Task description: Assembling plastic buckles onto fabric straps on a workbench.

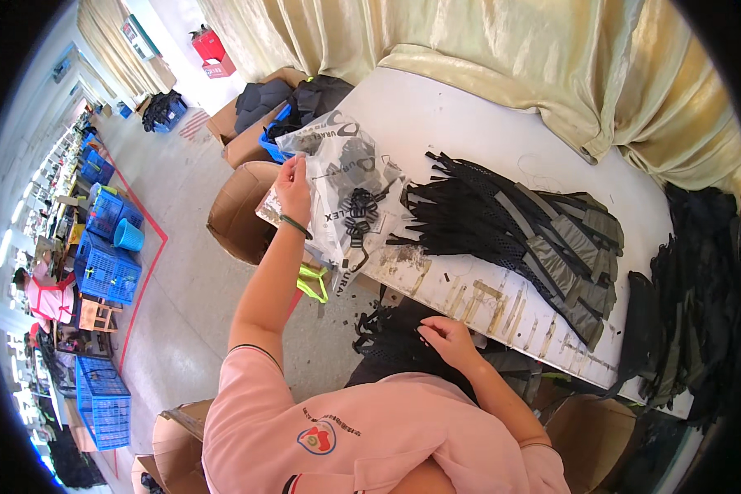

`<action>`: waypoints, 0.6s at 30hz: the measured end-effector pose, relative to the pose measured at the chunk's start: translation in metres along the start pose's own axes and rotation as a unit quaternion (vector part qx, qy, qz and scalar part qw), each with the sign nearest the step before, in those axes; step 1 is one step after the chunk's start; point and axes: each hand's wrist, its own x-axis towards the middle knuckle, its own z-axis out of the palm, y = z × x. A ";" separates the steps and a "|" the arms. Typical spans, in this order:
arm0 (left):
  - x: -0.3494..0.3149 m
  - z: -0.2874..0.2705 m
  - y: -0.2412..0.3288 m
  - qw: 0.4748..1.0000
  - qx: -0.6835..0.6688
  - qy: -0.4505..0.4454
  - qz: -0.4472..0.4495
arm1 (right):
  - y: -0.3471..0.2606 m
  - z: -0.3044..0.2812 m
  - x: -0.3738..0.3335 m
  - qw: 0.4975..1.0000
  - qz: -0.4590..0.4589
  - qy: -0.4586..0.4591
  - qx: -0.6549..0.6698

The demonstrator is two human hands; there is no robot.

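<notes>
Grey concrete floor (181,206) with red line, pale yellow curtain (502,49), white worktable (445,115), blue crates (107,276), cardboard boxes (235,218)

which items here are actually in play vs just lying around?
In hand:
left hand on clear plastic bag of black buckles
right hand on black mesh piece in lap

Lying about:
black-and-grey strap pile
blue plastic crates
brown cardboard boxes

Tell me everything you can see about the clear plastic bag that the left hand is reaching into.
The clear plastic bag is thin, crinkled film with dark printing on it. It lies slumped at the left end of the white table, beside a pile of black mesh pieces. Its mouth gapes open toward the left hand, which pinches the upper edge. A cluster of small black plastic buckles shows through the film.
</notes>
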 end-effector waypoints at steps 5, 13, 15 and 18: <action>0.024 -0.040 -0.034 0.968 -0.004 0.038 -0.248 | -0.001 -0.004 -0.004 1.000 0.005 0.001 -0.009; 0.071 -0.066 -0.045 0.933 -0.053 -0.053 -0.353 | 0.011 -0.008 -0.014 0.999 0.011 0.013 -0.029; 0.075 -0.058 -0.042 0.963 -0.098 -0.052 -0.244 | 0.015 -0.007 -0.013 1.000 0.009 0.009 -0.028; 0.074 -0.038 -0.032 0.966 -0.178 -0.041 -0.181 | 0.015 -0.005 -0.011 1.000 0.012 0.013 -0.022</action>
